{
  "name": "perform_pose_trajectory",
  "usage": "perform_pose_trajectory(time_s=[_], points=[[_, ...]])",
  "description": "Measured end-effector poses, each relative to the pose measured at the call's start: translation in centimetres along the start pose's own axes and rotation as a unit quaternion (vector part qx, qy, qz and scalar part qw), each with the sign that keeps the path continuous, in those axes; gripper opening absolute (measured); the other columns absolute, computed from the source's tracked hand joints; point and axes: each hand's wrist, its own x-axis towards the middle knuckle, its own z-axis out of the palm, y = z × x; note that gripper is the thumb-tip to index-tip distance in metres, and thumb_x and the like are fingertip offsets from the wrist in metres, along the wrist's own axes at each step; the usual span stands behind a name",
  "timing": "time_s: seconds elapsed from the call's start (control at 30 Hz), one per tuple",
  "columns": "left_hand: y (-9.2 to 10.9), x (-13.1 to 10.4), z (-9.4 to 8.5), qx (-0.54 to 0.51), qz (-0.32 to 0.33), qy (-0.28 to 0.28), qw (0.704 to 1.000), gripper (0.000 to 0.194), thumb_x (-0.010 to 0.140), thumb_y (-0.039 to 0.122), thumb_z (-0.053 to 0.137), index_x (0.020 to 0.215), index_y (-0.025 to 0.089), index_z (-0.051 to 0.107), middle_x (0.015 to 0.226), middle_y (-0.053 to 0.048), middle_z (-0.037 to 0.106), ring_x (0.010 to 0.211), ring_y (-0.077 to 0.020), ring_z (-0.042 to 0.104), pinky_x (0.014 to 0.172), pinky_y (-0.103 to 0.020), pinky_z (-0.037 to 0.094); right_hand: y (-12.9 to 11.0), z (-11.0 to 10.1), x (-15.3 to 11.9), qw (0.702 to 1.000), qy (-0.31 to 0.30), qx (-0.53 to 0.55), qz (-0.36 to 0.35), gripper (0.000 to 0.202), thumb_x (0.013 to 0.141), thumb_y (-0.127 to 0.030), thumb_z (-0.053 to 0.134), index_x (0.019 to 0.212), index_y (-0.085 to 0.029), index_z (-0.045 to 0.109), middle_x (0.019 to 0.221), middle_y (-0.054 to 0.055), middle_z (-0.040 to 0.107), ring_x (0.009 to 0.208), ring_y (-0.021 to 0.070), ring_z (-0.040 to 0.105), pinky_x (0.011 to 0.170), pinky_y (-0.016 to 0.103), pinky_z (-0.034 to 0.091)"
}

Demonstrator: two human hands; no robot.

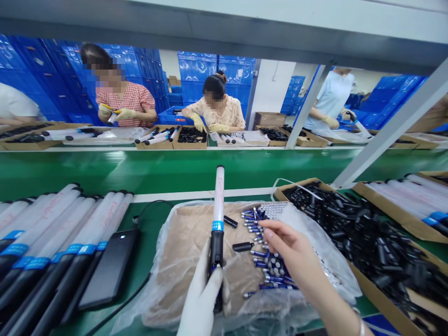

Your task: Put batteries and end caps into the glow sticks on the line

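The left hand (206,280), in a pale glove, was closed around the black handle (217,245) of a baton (219,196); the thumb lay across the handle, and the clear tube rose from the grip, pointing away from the wearer. A blue band (217,226) encircled the baton just beyond the fingers. The baton would probably handle as light and stiff, its tube smooth and rather slippery—the handle below the band appeared the surest place to take hold.

The right hand (294,247), bare, was loosely open, its fingers slightly curved and no object visible between them. Directly beneath and beside its fingertips lay a heap of blue cells (276,266)—presumably small, firm, smooth and inclined to roll, best pinched across their sides. Between the two hands were two short black pieces, the nearer (242,246) close to the cells and the farther (230,221) just beside the baton. Both hands were above a tray (189,261) lined with translucent film (315,224); pale round ends (275,210) stood in rows beyond the right fingertips.

Right of the right hand, a carton (371,290) held black parts (385,247). Left of the gloved hand, on the green bench (149,233), were a dark slab-like device (108,270) and, farther out, a row of similar batons (59,233). Well beyond both hands, gloved co-workers (224,109) sat or stood across a green strip (161,170).
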Motion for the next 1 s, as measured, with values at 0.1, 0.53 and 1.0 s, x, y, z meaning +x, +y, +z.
perform_pose_trajectory(time_s=[0.1,0.53,1.0], points=[[0.8,0.1,-0.2,-0.034,-0.032,-0.038,0.998,0.096,0.074,0.012,0.047,0.155,0.02,-0.005,0.063,0.002,0.058,0.043,-0.0075,0.049,0.043,-0.017,0.039,0.0,-2.1,0.9,0.973,-0.083,-0.21,-0.035,0.023,0.087,-0.034,0.058,0.097,-0.019,0.072,0.085,0.004,0.068,0.073,0.0125,0.059,0.067,0.022,0.046],[0.8,0.9,0.1,-0.011,-0.042,-0.031,0.999,0.079,0.087,0.04,0.061,0.151,0.023,0.018,0.062,0.005,0.046,0.043,-0.0037,0.038,0.038,-0.014,0.023,3.1,0.6,0.3,0.883,-0.172,-0.414,-0.135,0.04,0.092,-0.008,0.047,0.122,-0.029,0.062,0.105,0.003,0.066,0.102,0.0223,0.056,0.093,0.04,0.045],[1.8,-1.1,-0.4,0.065,0.045,-0.023,0.997,0.035,0.093,0.043,0.051,0.106,0.011,0.059,0.081,-0.002,0.061,0.06,-0.0067,0.055,0.053,-0.02,0.049,0.9,5.7,-3.0,0.907,-0.024,-0.17,-0.384,0.028,0.085,-0.002,0.062,0.107,-0.019,0.067,0.096,0.0,0.07,0.087,0.0108,0.059,0.078,0.022,0.048]])
